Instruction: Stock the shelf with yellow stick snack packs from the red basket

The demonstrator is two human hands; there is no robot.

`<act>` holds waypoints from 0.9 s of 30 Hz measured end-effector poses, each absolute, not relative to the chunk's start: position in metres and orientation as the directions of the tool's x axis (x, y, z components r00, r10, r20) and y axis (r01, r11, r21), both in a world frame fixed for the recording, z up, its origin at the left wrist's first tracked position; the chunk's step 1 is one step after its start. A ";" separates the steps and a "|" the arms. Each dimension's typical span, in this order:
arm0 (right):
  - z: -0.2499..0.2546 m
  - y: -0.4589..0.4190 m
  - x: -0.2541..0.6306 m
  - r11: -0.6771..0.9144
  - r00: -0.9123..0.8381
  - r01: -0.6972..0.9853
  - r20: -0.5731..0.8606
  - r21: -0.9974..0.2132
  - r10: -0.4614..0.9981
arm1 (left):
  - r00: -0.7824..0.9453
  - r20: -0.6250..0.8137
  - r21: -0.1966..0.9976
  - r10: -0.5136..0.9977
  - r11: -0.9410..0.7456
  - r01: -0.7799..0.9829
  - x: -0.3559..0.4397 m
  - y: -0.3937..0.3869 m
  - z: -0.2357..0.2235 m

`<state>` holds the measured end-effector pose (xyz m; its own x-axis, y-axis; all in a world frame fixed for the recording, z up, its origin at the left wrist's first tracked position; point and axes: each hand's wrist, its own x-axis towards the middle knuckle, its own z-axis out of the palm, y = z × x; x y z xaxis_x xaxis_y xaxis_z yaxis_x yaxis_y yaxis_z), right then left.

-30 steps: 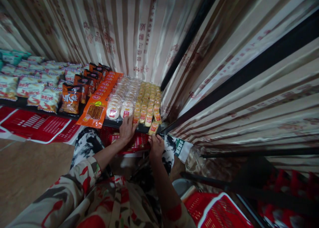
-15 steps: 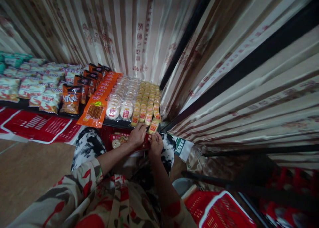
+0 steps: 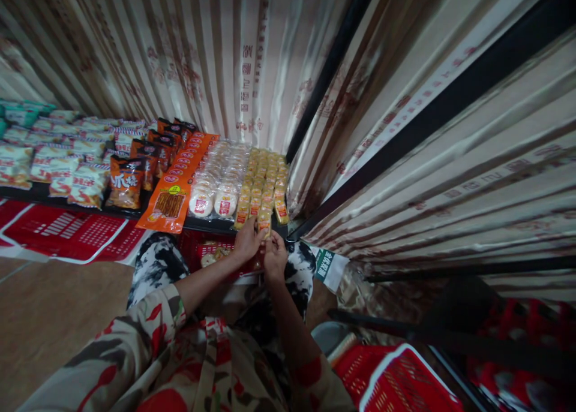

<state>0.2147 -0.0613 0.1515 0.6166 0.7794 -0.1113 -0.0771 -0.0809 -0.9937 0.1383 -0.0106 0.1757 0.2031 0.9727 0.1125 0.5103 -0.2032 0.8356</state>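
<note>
A small yellow snack packet (image 3: 264,222) with a red label lies at the front end of its row, its near edge at my fingertips. My left hand (image 3: 248,242) is closed on its left side. Closed too, my right hand (image 3: 275,257) pinches the near right corner. More yellow packets (image 3: 256,181) run back in tight rows on the black shelf (image 3: 209,223). Left of them stand rows of round white crackers (image 3: 225,202) in clear wrappers. Between my knees, below the shelf edge, a red basket (image 3: 231,244) with some packets is partly hidden by my left arm.
Orange snack strips (image 3: 168,202), black-and-orange bags (image 3: 126,181) and white bags (image 3: 90,184) fill the shelf to the left. Pleated curtains (image 3: 202,52) and black frame bars (image 3: 360,166) close in behind and right. A red basket (image 3: 400,376) stands at lower right.
The yellow packet has moved left, from the rightmost row's front to the neighbouring row. My right hand has shifted left with it, and my left hand has closed in on it.
</note>
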 end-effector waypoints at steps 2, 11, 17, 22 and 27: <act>0.156 -0.061 0.216 -0.112 0.639 0.134 0.000 -0.985 0.769 | 0.192 0.109 0.836 0.975 -0.194 0.513 0.137 -0.010 0.177; 0.188 -0.037 0.222 -0.049 0.445 0.696 0.377 -0.716 0.812 | 0.181 0.153 0.805 0.971 -0.229 0.547 0.126 -0.008 0.183; 0.188 -0.016 0.235 -0.182 0.493 0.726 0.319 -0.663 0.810 | 0.259 0.130 0.787 0.957 -0.258 0.560 0.127 -0.010 0.174; 0.179 -0.007 0.242 -0.182 0.462 0.750 0.306 -0.636 0.833 | 0.283 0.146 0.796 0.948 -0.282 0.535 0.129 -0.014 0.166; 0.176 -0.001 0.243 -0.215 0.460 0.764 0.280 -0.608 0.843 | 0.284 0.149 0.813 0.947 -0.280 0.510 0.127 -0.014 0.162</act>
<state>0.2432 -0.0006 0.1756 0.4602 0.8426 0.2798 0.7641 -0.2155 -0.6080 0.1272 -0.0138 0.1620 0.2837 0.9473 0.1486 0.5102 -0.2804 0.8131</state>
